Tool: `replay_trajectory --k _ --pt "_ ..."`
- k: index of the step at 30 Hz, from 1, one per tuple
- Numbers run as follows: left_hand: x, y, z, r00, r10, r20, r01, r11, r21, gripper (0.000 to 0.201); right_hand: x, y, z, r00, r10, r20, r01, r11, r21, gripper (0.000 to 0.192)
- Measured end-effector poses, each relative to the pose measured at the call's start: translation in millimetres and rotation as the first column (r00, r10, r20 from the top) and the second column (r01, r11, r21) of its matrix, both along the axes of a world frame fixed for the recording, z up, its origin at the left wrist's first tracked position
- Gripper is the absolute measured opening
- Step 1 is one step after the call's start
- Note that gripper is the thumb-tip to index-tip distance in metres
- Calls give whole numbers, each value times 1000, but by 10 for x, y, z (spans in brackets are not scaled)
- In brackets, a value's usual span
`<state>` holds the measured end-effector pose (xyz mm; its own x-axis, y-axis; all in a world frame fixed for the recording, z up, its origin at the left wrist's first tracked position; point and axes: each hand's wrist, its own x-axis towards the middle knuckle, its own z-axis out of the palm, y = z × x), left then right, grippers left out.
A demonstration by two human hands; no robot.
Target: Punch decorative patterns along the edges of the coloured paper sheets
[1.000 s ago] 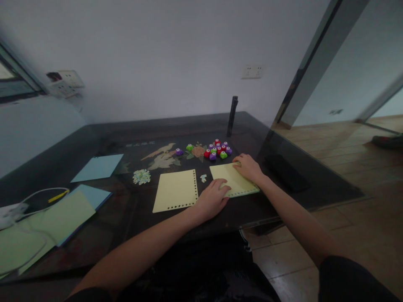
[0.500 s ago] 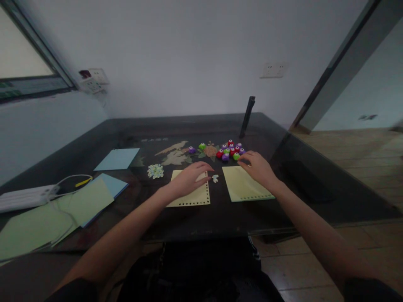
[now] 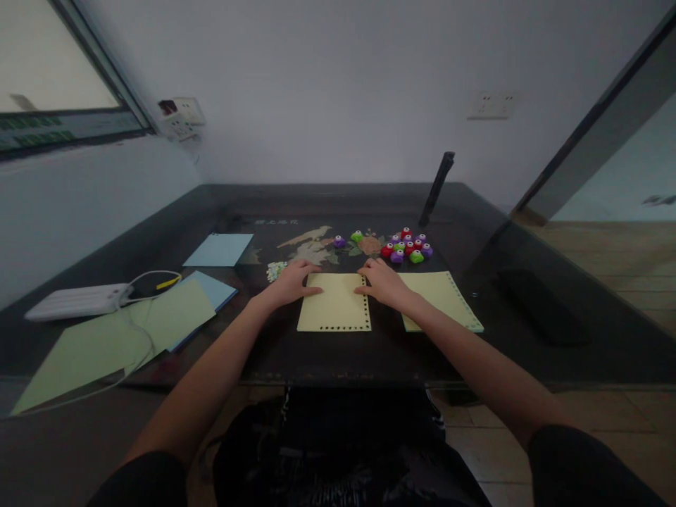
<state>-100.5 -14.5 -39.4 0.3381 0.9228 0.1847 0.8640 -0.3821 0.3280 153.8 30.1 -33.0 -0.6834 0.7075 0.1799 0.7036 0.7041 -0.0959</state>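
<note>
A pale yellow sheet of paper [image 3: 338,306] with rows of dark holes along its right and bottom edges lies flat in front of me. My left hand [image 3: 294,283] rests at its upper left corner, thumb on the paper and apart from the fingers. At the upper right corner lies my right hand [image 3: 384,283], its thumb also on the sheet and away from the fingers. Beyond my left hand is a heap of small whitish pieces [image 3: 275,270], partly covered. A second yellow sheet [image 3: 438,296], with holes down its right side, sits partly under my right forearm.
Several red, green and purple eyeball-like toys [image 3: 406,246] cluster behind the right sheet. A purple one [image 3: 339,241] and a green one [image 3: 357,236] sit apart. Blue paper [image 3: 219,250], green paper [image 3: 100,345] and a white power strip [image 3: 79,301] with cord occupy the left.
My right hand has moved left from the toys to the left sheet's upper right corner. My left hand has drawn back to its upper left corner. The view has shifted slightly.
</note>
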Motion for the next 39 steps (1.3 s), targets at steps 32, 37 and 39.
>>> replay_trajectory --k 32,37,39 --pt "33 27 51 851 171 496 -124 984 -127 36 107 170 16 701 -325 -634 -140 810 -570 10" --pt "32 54 16 675 252 694 -50 953 -298 39 163 248 26 561 -410 -719 -187 784 -592 14" --pt "27 51 5 681 252 688 -6 941 -338 39 185 271 34 513 -424 -746 -189 792 -580 16"
